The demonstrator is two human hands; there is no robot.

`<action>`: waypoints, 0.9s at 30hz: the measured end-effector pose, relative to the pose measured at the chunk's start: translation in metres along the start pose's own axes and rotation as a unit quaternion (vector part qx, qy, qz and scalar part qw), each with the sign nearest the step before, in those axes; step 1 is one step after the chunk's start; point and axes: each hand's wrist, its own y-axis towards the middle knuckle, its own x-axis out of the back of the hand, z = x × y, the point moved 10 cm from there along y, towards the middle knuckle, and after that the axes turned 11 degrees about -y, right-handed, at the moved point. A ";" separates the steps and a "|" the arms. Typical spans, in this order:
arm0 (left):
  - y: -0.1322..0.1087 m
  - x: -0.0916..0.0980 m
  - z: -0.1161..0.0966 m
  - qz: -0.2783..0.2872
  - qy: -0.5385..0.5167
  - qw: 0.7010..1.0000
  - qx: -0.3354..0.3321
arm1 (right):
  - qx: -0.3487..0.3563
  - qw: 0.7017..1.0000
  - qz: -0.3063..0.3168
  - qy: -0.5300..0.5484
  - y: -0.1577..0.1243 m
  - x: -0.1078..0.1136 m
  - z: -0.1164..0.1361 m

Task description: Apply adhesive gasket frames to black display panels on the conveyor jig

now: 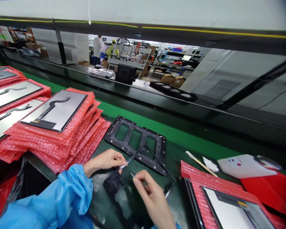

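Item: my left hand (107,160), in a blue sleeve (72,186); fingers (118,156) and thumb pinching a small whitish strip (123,166), held over the near middle of the table (97,206).

Item: my right hand (153,195), to the right of the left and nearer; thumb and forefinger pressed together on a thin pale sliver (132,175), its tip pointing left toward the strip and apart from it. I cannot tell what the sliver is.

Item: one black part (114,184), on the table below and between my hands; outline blurred at the near end.

Item: one black frame (127,138) with three openings, lying flat just beyond my hands.

Item: red bubble-wrap sheets (82,127), a tall uneven stack to the left; on top, one display panel (62,113) with a curved dark ribbon cable (52,104). More stacks with panels at far left.

Item, right: a red bubble-wrap sheet (195,178) carrying another display panel (224,213); dark panel edges along its left side. Beyond it, a slim stick (201,163), a white scrap (210,164) and a whitish container (239,166).

Item, far background: two people among shelves and equipment.
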 end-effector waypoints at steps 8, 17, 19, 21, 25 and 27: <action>-0.003 0.003 -0.002 -0.029 0.053 0.998 -0.011 | 0.061 0.994 -0.023 -0.086 0.000 -0.032 0.013; -0.014 0.003 -0.045 -0.068 0.172 0.977 -0.108 | 0.063 0.988 -0.108 -0.086 -0.001 -0.012 0.005; -0.015 -0.006 -0.046 -0.041 0.178 0.976 -0.117 | 0.065 0.987 -0.115 -0.096 -0.001 -0.012 0.006; -0.015 -0.006 -0.044 -0.047 0.187 0.974 -0.116 | 0.072 0.984 -0.123 -0.104 -0.001 -0.011 0.006; -0.016 0.015 -0.044 -0.115 0.207 0.965 -0.108 | 0.069 0.982 -0.135 -0.110 -0.003 -0.008 0.001; -0.021 0.034 -0.048 -0.166 0.224 0.954 -0.107 | 0.056 0.982 -0.145 -0.109 -0.003 -0.004 -0.004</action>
